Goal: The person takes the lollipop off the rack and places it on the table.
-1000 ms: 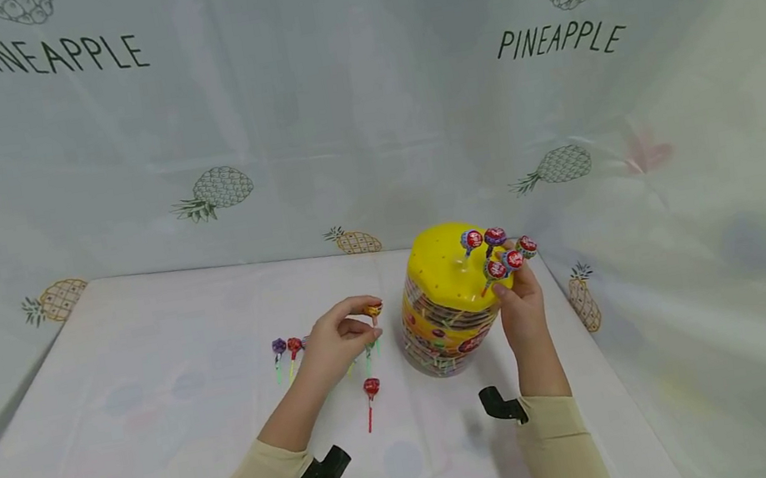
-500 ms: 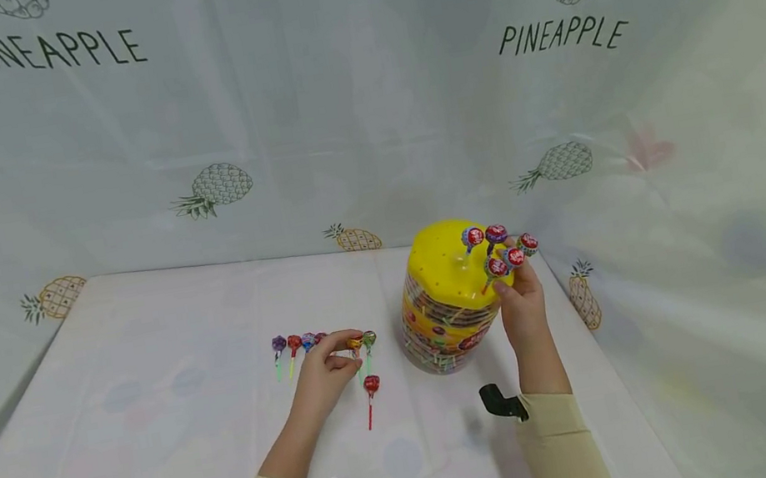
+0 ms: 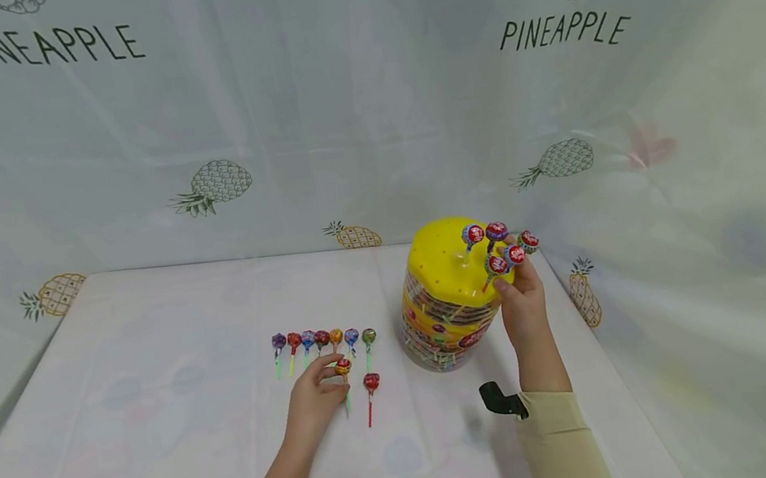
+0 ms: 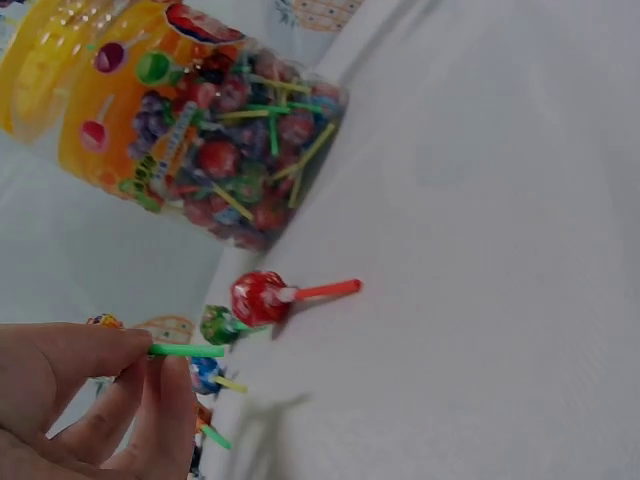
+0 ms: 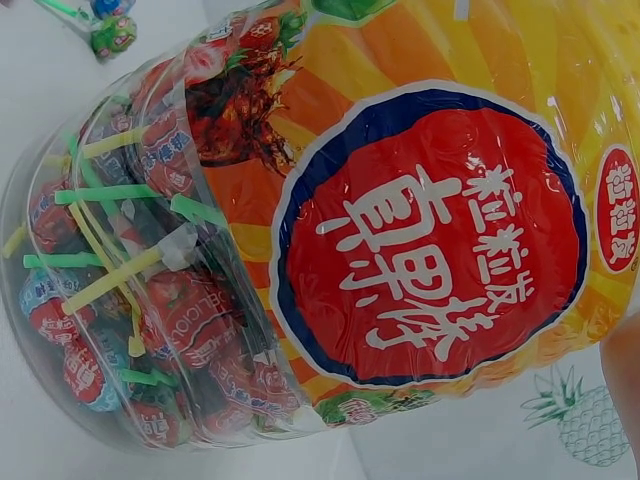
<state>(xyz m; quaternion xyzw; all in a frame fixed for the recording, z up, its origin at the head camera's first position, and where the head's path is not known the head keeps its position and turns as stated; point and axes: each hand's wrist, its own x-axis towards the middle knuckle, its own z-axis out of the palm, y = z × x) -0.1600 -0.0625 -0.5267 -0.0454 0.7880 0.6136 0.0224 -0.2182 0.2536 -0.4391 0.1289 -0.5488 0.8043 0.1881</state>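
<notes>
My left hand (image 3: 315, 402) pinches a lollipop with a yellow-and-red wrapped head (image 3: 343, 366), held above the table. Its green stick (image 4: 190, 351) points out from the thumb and fingertips in the left wrist view. A clear jar filled with lollipops (image 3: 439, 348) stands at the right, under a yellow lid (image 3: 444, 267). On the lid's right side, several lollipops (image 3: 497, 264) stick up. My right hand (image 3: 526, 312) grips the lid's right edge, its fingers partly hidden behind these lollipops. In the right wrist view the jar's red label (image 5: 430, 235) fills much of the picture.
A row of several lollipops (image 3: 308, 339) lies left of the jar, sticks toward me, ending with a green one (image 3: 368, 336). One red lollipop (image 3: 371, 382) lies in front of the row. A pineapple-print sheet (image 3: 358, 91) hangs behind the white-covered table (image 3: 159, 446).
My left hand has moved left and toward me with the lollipop, away from the jar, uncovering the row behind it. The right hand stays at the lid.
</notes>
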